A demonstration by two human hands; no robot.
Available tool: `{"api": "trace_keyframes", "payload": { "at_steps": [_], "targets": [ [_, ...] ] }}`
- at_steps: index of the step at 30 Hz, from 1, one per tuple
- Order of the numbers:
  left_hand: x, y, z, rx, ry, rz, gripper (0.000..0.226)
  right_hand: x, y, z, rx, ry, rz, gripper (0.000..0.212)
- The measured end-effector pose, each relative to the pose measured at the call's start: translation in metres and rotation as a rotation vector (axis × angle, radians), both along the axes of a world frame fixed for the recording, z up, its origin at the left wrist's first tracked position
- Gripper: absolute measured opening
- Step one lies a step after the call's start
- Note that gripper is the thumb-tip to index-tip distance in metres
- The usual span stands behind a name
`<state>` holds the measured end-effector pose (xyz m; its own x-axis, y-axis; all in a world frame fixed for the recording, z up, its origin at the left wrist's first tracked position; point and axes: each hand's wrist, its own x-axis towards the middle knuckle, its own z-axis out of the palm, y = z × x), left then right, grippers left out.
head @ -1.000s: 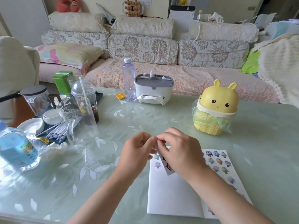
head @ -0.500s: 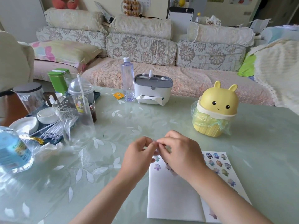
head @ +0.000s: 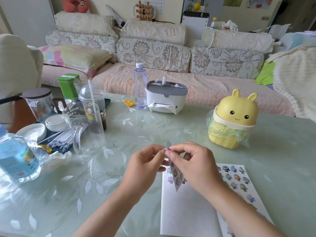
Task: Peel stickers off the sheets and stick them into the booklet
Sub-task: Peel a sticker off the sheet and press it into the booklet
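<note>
A white booklet (head: 188,207) lies open on the table in front of me, a few small stickers near its top left corner. Its right page (head: 239,180) carries several cartoon stickers. Above the booklet I hold a small sticker strip (head: 176,175) hanging down. My left hand (head: 145,161) pinches the strip's top edge. My right hand (head: 193,161) pinches the same top edge from the right, fingertips meeting the left hand's. A small sticker tip (head: 169,144) pokes up between the fingertips.
A yellow bunny bin (head: 234,120) stands back right of the booklet. A tissue box (head: 165,98) and a plastic bottle (head: 140,86) stand further back. Glass jug (head: 85,129), lidded cup (head: 93,103), dishes and a water bottle (head: 15,156) crowd the left side.
Both hands stayed together above the booklet. The strip now hangs lower below my fingers and a small tip sticks up between the fingertips.
</note>
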<state>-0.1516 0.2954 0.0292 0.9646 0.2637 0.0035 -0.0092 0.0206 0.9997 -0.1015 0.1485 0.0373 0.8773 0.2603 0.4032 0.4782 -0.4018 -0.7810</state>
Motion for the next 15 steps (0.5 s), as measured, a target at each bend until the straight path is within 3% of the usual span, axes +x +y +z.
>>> {"api": "trace_keyframes", "payload": {
  "at_steps": [3, 8, 15],
  "targets": [
    [0.001, -0.002, 0.0, 0.126, -0.068, 0.04, 0.013, 0.002, -0.004, 0.005, 0.064, 0.174, 0.036, 0.003],
    [0.004, -0.006, -0.004, 0.278, -0.119, 0.078, 0.009, 0.002, -0.007, 0.011, 0.07, 0.236, 0.018, 0.012],
    [0.005, -0.016, 0.003, 0.005, -0.04, 0.046, 0.014, -0.001, -0.005, 0.004, -0.057, 0.017, -0.098, 0.011]
  ]
}}
